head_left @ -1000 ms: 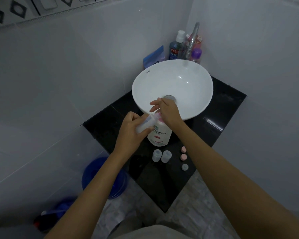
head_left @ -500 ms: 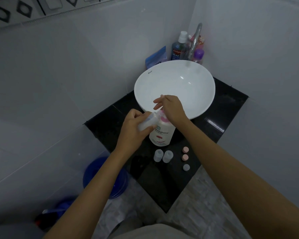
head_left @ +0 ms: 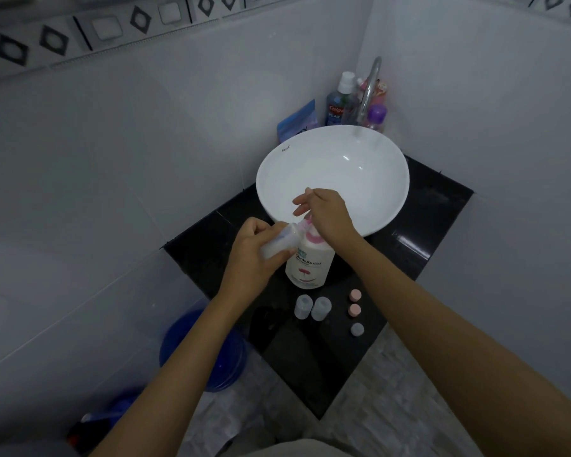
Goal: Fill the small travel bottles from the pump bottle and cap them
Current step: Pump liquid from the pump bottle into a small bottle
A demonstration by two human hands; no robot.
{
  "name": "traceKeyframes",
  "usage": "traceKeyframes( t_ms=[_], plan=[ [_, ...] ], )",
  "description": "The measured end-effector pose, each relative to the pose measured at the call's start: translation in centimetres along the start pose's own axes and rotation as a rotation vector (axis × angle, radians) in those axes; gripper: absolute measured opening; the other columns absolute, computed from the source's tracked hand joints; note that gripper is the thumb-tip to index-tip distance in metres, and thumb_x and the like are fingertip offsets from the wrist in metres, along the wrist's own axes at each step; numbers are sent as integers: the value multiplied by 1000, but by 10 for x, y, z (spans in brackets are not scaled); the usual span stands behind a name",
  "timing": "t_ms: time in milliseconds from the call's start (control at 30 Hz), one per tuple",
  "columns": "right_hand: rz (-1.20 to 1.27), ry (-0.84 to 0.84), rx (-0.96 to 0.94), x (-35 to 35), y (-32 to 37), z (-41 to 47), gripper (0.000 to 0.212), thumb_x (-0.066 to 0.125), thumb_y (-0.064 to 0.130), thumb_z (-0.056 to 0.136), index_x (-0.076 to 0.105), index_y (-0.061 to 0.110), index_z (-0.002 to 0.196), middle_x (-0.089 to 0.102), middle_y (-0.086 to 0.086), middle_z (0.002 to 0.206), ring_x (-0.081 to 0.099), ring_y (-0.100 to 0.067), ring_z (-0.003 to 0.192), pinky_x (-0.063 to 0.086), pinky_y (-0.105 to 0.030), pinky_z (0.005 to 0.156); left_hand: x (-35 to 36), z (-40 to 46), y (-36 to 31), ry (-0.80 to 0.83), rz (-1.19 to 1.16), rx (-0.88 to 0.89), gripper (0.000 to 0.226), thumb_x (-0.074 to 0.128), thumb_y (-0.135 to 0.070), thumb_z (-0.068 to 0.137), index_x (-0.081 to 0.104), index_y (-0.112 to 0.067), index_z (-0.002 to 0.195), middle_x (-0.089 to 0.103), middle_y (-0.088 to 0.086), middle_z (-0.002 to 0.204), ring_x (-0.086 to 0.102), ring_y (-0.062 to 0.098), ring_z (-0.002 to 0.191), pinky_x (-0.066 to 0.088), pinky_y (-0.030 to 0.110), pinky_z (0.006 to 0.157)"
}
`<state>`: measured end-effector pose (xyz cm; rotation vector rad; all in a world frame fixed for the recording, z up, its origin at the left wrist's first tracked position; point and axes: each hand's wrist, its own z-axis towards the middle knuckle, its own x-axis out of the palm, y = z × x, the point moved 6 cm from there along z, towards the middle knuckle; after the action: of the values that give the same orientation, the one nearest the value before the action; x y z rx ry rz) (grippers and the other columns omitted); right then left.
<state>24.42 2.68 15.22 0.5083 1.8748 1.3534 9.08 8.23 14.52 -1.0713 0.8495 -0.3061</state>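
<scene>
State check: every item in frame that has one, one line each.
Left hand: grips a small translucent travel bottle, tilted to the pump spout.
Right hand: presses on the pump, fingers extended.
White pump bottle with pink pump: upright on the black counter.
Two small translucent travel bottles: upright, uncapped.
Two pink caps and one grey cap: loose on the counter.
Faucet: no water visible.

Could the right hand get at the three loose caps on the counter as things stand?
Probably yes. The three caps lie in the open on the black counter, just beside the right forearm, nothing over them. But the right hand rests on the pump bottle and would have to let go first.
</scene>
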Motion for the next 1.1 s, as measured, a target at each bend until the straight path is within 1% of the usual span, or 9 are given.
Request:
traceKeyframes(
  t_ms=[133, 300, 367, 467, 567, 700, 833, 1000, 1100],
  plan=[
    [51, -23, 3, 0, -3, 0, 39, 33, 19, 101, 68, 3, 95, 64, 1, 69, 57, -10, 65, 41, -20, 62, -1, 1, -1, -13, -6, 4, 43, 74, -24, 79, 61, -17, 119, 47, 2, 97, 47, -3, 84, 41, 4, 73],
    [-62, -85, -12, 7, -13, -1, 37, 31, 20, 96, 66, 17, 85, 64, 9, 67, 60, -15, 74, 48, -44, 90, 2, 0, 2, -17, 32, -5, 42, 73, -24, 79, 61, -17, 119, 46, -1, 98, 47, 1, 87, 41, 4, 73],
    [-71, -88, -1, 10, -18, -5, 37, 30, 22, 94, 65, 20, 83, 64, 10, 68, 61, -17, 79, 46, -51, 93, 3, 0, 6, -10, 54, -8, 42, 73, -24, 79, 61, -18, 119, 46, -1, 97, 47, 1, 87, 40, 7, 72],
    [-86, -61, 22, 8, -16, -5, 38, 31, 20, 97, 67, 15, 88, 68, 2, 76, 59, -14, 74, 49, -45, 90, 4, -1, 6, -1, 28, -8, 42, 73, -25, 79, 62, -18, 119, 47, 1, 96, 48, 1, 85, 41, 8, 73],
    [-58, 7, 28, 3, -5, -1, 39, 34, 18, 100, 70, 2, 95, 68, -9, 85, 56, -8, 66, 47, -29, 75, 2, 0, 1, -2, 13, 1, 41, 73, -26, 79, 62, -18, 118, 48, 1, 97, 49, 3, 86, 43, 10, 73],
    [89, 33, 35, 0, 1, 1, 37, 38, 17, 98, 70, -2, 96, 66, -10, 81, 56, -12, 67, 43, -21, 65, -3, 2, -3, -15, 10, 11, 42, 73, -25, 78, 61, -17, 118, 48, 0, 98, 48, -2, 87, 42, 5, 74],
    [131, -15, -32, 0, -5, 1, 39, 35, 14, 100, 68, -4, 95, 63, -3, 71, 54, -8, 63, 41, -5, 52, -3, 4, -2, -8, -22, 11, 44, 74, -22, 78, 61, -15, 120, 48, 0, 97, 48, -3, 87, 42, 4, 76],
    [97, -28, -14, 9, -22, 1, 40, 32, 17, 100, 68, 6, 87, 63, 0, 69, 54, -8, 62, 43, -21, 62, 3, 2, 7, 26, -26, -29, 36, 75, -23, 77, 65, -15, 111, 48, 0, 96, 48, -8, 85, 41, 2, 73],
    [68, -3, -9, 9, -22, 1, 40, 34, 18, 100, 69, 5, 87, 64, -1, 70, 56, -9, 65, 42, -22, 63, 4, 1, 9, 37, -36, -49, 35, 74, -23, 77, 64, -15, 110, 48, -1, 96, 47, -13, 85, 40, 1, 72]
  ],
)
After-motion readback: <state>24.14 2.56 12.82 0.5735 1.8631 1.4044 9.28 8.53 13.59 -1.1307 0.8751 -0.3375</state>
